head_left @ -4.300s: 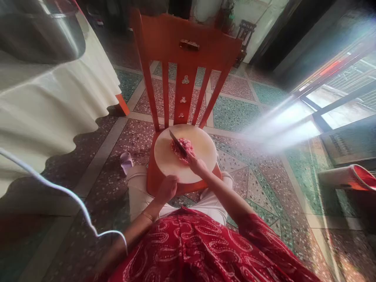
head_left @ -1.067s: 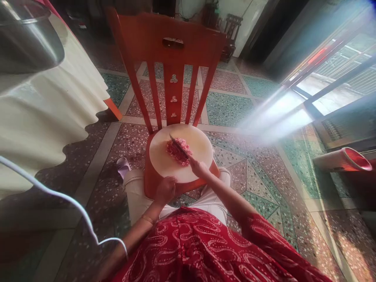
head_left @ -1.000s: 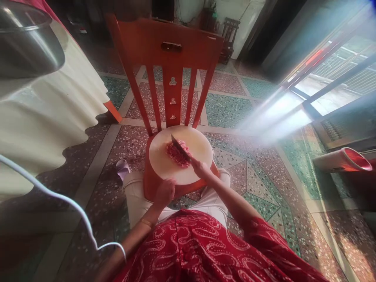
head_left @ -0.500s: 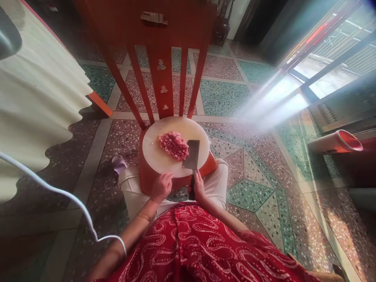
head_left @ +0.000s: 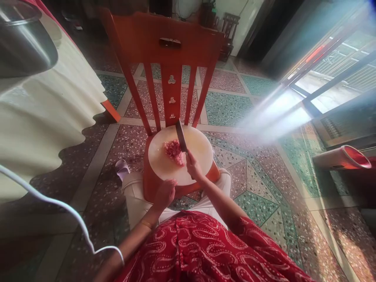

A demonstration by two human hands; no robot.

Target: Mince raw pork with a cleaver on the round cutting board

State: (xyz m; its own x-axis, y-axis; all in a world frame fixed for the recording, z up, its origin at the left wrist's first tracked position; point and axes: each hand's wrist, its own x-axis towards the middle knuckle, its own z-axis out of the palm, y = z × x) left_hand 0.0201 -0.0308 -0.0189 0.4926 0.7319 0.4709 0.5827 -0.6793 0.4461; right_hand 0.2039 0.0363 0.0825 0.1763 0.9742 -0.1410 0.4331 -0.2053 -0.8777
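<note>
Since half a second ago, the cleaver [head_left: 181, 136] has swung from broad side up at the meat's right to a narrow, edge-on stance over the meat's right side, and the right hand [head_left: 194, 166] has moved farther over the board. The blade points far and slightly left; its long axis runs from there back to the handle, near and slightly right. The right hand is closed round that handle. The minced meat [head_left: 173, 150] lies left of and beyond the right hand, on the round board [head_left: 202, 147]; the blade crosses in front of its right part, and whether they touch is unclear. The left hand [head_left: 166, 192] sits at the board's near-left rim, nearer than the meat, fingers partly curled; whether it grips the rim cannot be told. The board rests on the red chair [head_left: 164, 33], whose back rises on the far side. Far left are a metal pot [head_left: 26, 51] and cream cloth [head_left: 49, 113]; a bin [head_left: 337, 158] lies right.
</note>
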